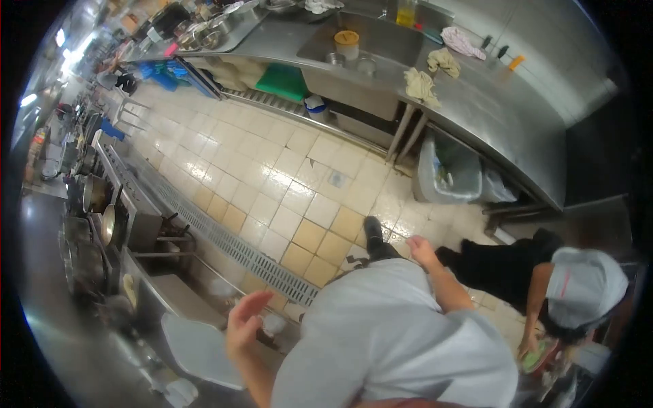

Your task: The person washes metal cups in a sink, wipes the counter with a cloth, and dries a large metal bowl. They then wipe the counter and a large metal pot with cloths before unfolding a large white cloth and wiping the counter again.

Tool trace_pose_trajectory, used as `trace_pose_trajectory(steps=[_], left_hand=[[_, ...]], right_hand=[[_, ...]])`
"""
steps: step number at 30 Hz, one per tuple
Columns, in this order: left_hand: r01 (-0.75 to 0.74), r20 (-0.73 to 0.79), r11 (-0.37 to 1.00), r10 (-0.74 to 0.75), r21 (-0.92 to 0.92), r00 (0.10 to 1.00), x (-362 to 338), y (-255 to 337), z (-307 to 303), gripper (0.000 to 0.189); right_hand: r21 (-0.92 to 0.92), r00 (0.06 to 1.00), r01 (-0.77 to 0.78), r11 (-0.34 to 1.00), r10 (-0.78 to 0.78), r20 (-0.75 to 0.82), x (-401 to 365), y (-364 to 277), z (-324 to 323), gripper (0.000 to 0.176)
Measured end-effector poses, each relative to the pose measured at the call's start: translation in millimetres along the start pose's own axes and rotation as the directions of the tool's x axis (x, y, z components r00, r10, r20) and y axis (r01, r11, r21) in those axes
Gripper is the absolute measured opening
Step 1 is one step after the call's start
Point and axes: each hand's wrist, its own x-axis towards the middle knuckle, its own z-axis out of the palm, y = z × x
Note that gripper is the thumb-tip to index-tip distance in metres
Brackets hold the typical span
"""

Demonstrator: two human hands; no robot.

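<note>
My left hand (248, 318) is held out above the left counter's edge, its fingers stretched and the thumb apart, with nothing in it. Close by are a pale rectangular board or lid (201, 350) and a small whitish container (273, 325). My right hand (423, 251) hangs over the tiled floor (333, 224) near my dark shoe (373, 231). Its fingers look loosely bent and slightly apart, and I see nothing held in them. Neither hand touches any object that I can make out.
To my right a co-worker in a grey cap (588, 289) bends over something green (534, 357). A steel sink counter (490, 95) runs along the far side, over a grey bin (449, 170). Pans (109, 221) line the left side beside a floor drain grate (231, 248).
</note>
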Motion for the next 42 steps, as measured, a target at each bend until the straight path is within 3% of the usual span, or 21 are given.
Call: trace_pose_trajectory(steps=[2, 4, 6, 8, 9, 10, 12, 14, 16, 19, 20, 22, 26, 27, 29, 31, 32, 34, 35, 38, 42], left_hand=[[0.098, -0.239, 0.995, -0.094, 0.003, 0.966, 23, -12, 9, 0.06], [0.098, -0.313, 0.992, -0.12, -0.086, 0.942, 40, -42, 6, 0.054], [0.087, -0.384, 0.981, -0.149, -0.174, 0.911, 58, -65, 13, 0.049], [0.219, -0.56, 0.918, -0.378, -0.331, 0.737, 68, -78, 23, 0.043], [0.251, -0.561, 0.897, -0.427, -0.365, 0.709, 68, -93, 17, 0.037], [0.234, -0.571, 0.899, -0.419, -0.37, 0.706, 68, -102, 14, 0.037], [0.326, -0.607, 0.828, -0.557, -0.455, 0.566, 68, -120, 8, 0.035], [0.339, -0.6, 0.813, -0.58, -0.474, 0.551, 71, -133, -1, 0.034], [0.319, -0.708, 0.8, -0.6, -0.509, 0.374, 83, -140, -5, 0.031], [0.363, -0.608, 0.748, -0.663, -0.556, 0.437, 96, -178, -57, 0.032], [0.347, -0.604, 0.752, -0.658, -0.561, 0.45, 103, -201, -82, 0.032], [0.472, -0.55, 0.696, -0.717, -0.541, 0.428, 128, -237, -133, 0.034], [0.46, -0.593, 0.689, -0.721, -0.56, 0.358, 233, -185, -184, 0.023], [0.451, -0.592, 0.692, -0.719, -0.564, 0.364, 255, -185, -211, 0.023], [0.431, -0.519, 0.773, -0.633, -0.466, 0.574, 308, -189, -269, 0.023], [0.431, -0.556, 0.822, -0.569, -0.371, 0.606, 367, -165, -299, 0.029], [0.439, -0.592, 0.841, -0.537, -0.317, 0.601, 397, -135, -300, 0.032], [0.44, -0.605, 0.863, -0.492, -0.248, 0.626, 446, -94, -311, 0.031], [0.426, -0.586, 0.873, -0.478, -0.236, 0.654, 465, -83, -323, 0.028], [0.456, -0.61, 0.872, -0.46, -0.175, 0.646, 502, -36, -329, 0.031], [0.481, -0.602, 0.86, -0.479, -0.173, 0.639, 521, -33, -338, 0.03]], right_hand=[[-0.036, 0.994, -0.008, 0.999, 0.012, 0.106, 53, -4, -11, 0.029], [0.223, 0.964, -0.193, 0.956, 0.143, 0.224, 111, -51, -34, 0.031], [0.277, 0.983, -0.09, 0.957, 0.04, 0.181, 172, -52, -42, 0.032], [0.157, 0.972, 0.012, 0.988, -0.049, 0.231, 229, -61, -55, 0.037], [0.203, 0.961, -0.121, 0.972, 0.063, 0.27, 245, -92, -73, 0.043], [0.201, 0.96, -0.105, 0.974, 0.046, 0.277, 263, -103, -80, 0.043], [0.248, 0.935, -0.272, 0.93, 0.196, 0.294, 297, -118, -85, 0.051], [0.272, 0.932, -0.275, 0.922, 0.186, 0.312, 318, -123, -80, 0.056], [0.263, 0.903, -0.324, 0.909, 0.214, 0.373, 325, -123, -66, 0.067], [0.099, 0.825, -0.391, 0.915, 0.301, 0.477, 332, -123, -38, 0.078], [0.083, 0.816, -0.39, 0.917, 0.302, 0.493, 330, -122, -28, 0.076], [0.083, 0.822, -0.417, 0.905, 0.337, 0.459, 327, -127, -15, 0.069], [0.046, 0.894, -0.372, 0.927, 0.345, 0.284, 341, -152, 0, 0.064], [0.141, 0.904, -0.41, 0.901, 0.38, 0.196, 349, -171, -3, 0.062], [0.235, 0.907, -0.421, 0.876, 0.407, 0.108, 380, -215, -2, 0.061], [0.198, 0.965, -0.225, 0.954, 0.246, -0.088, 409, -260, 1, 0.057], [0.194, 0.965, -0.229, 0.954, 0.25, -0.086, 420, -289, 2, 0.057], [0.236, 0.982, -0.058, 0.97, 0.098, -0.161, 444, -351, 7, 0.055], [0.14, 0.987, 0.019, 0.99, 0.003, -0.16, 454, -368, 10, 0.051], [0.112, 0.998, 0.046, 0.993, -0.042, -0.043, 470, -402, 20, 0.042], [0.036, 0.987, 0.14, 0.989, -0.137, -0.089, 472, -398, 43, 0.036]])
